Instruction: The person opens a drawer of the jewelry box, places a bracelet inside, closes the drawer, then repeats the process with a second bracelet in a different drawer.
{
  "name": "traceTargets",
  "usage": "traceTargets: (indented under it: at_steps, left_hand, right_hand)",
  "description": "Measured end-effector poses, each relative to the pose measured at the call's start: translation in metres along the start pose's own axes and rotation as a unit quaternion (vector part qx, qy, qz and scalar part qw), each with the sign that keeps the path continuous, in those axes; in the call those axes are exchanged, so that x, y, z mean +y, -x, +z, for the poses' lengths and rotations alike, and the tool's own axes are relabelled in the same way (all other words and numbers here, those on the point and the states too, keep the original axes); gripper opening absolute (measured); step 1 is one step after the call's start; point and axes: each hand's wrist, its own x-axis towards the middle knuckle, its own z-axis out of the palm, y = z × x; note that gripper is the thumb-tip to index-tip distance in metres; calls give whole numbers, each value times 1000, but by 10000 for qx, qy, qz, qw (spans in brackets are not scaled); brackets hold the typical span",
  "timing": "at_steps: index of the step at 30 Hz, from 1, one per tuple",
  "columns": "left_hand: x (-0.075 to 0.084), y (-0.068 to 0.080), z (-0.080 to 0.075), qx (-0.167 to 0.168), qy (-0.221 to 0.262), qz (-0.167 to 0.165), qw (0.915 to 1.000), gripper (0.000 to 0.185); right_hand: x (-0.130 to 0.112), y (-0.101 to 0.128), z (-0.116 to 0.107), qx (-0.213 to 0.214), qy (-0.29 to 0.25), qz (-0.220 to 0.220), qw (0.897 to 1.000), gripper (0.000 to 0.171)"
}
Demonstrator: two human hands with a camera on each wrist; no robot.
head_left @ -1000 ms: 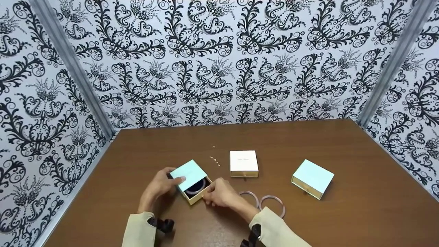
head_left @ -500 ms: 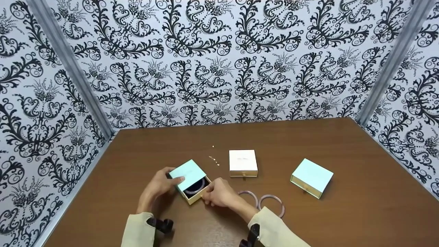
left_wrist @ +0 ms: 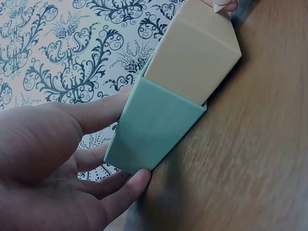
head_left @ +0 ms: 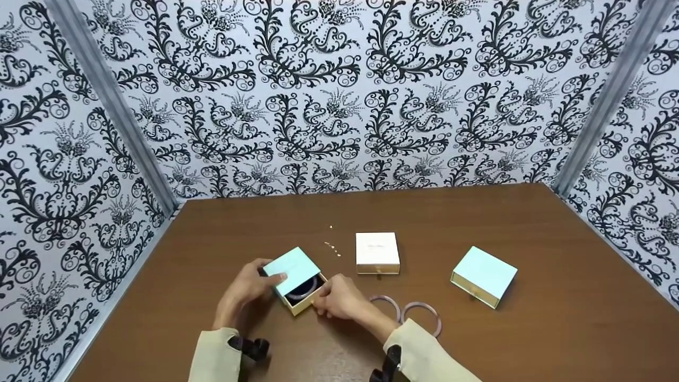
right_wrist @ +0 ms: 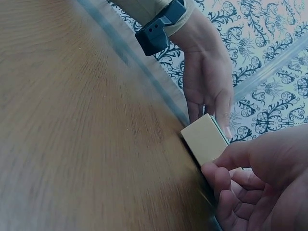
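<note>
A mint drawer box [head_left: 293,267] sits at a slant on the wooden table, left of centre, with its cream drawer [head_left: 305,306] pulled partway out. Inside the drawer a purplish bangle [head_left: 313,289] lies on dark lining, partly covered by the sleeve. My left hand [head_left: 250,282] grips the mint sleeve, thumb on top and fingers along its far side and end. With thumb and fingertips my right hand [head_left: 339,298] pinches the drawer's front, where the right wrist view shows the cream front panel [right_wrist: 204,137]; a pull tab there would be hidden by the fingers.
Two pale purple bangles [head_left: 437,318] lie side by side near my right forearm, one partly hidden by it. A white drawer box [head_left: 375,248] stands behind them, and another mint box [head_left: 485,271] is farther right. Several tiny pale bits [head_left: 332,247] lie beside the white box.
</note>
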Motion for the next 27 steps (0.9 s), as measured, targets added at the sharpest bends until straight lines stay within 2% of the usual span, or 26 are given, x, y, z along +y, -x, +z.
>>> traceTargets:
  at_steps: [6, 13, 27]
  left_hand:
    - [1, 0, -1, -22, 54, 3, 10000, 61]
    - [0, -1, 1, 100, 147, 205, 9996, 54]
    - [1, 2, 0, 85, 80, 21, 9999, 57]
  right_hand:
    - [0, -1, 1, -7, -16, 2, 10000, 23]
    - [0, -2, 2, -31, -72, -117, 9999, 21]
    - [-2, -4, 5, 76, -115, 33, 9999, 23]
